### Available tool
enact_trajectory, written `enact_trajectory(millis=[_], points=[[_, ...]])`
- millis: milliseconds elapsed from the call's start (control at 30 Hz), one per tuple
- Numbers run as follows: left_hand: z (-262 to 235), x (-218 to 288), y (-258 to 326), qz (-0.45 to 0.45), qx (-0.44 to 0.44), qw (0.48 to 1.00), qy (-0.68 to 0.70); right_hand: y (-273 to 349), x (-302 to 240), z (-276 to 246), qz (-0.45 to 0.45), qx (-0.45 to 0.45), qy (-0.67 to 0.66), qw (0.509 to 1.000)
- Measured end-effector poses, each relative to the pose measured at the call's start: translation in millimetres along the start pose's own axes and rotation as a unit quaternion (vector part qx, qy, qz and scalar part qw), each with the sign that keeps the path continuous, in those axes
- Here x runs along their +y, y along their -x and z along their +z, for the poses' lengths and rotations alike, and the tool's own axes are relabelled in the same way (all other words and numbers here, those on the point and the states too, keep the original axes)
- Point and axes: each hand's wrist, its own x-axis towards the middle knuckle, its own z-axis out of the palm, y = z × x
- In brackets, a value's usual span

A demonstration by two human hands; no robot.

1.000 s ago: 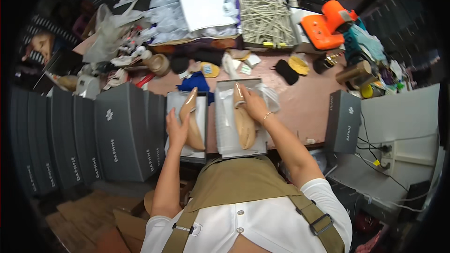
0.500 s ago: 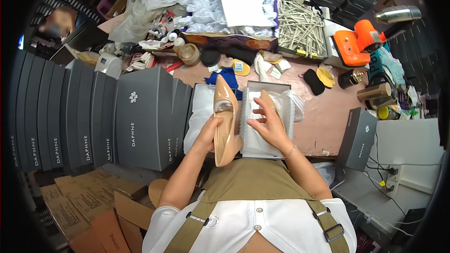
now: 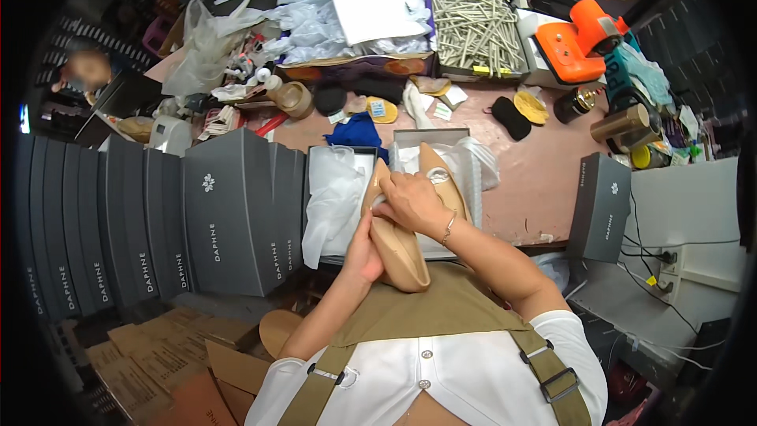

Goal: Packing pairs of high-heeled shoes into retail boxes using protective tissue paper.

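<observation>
A glossy beige pointed shoe lies slanted in front of my apron, toe pointing away. My left hand grips its side near the middle. My right hand is curled over its front part, fingertips at the opening; a small whitish bit shows beside them, too covered to make out. The matching shoe, with white stuffing in its toe, lies in an open grey shoe box just right. White tissue paper spreads left of the held shoe.
Grey shoe boxes stand in a row at left; another grey box stands at right. Farther back are a box of white paper sticks, an orange device, crumpled tissue, a blue cloth and a black pad.
My right hand has moved left from the box onto the held shoe. That shoe's heel end has swung right and its toe is lower. The view has shifted slightly.
</observation>
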Motion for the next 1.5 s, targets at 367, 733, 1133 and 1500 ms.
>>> enact_trajectory(millis=[367,733,1133,1500], points=[[29,-13,9,0.001,0.055,0.998,-0.017,12,17,27,-0.154,-0.045,0.146,0.976],[-23,3,-9,0.014,0.038,0.999,-0.002,63,40,-17,0.033,0.063,-0.156,0.985],[-1,-2,7,0.027,0.059,0.997,-0.032,32,-4,17,0.073,-0.092,-0.177,0.977],[-5,-3,8,0.031,0.03,0.998,-0.052,30,0,41,-0.131,-0.031,0.058,0.989]])
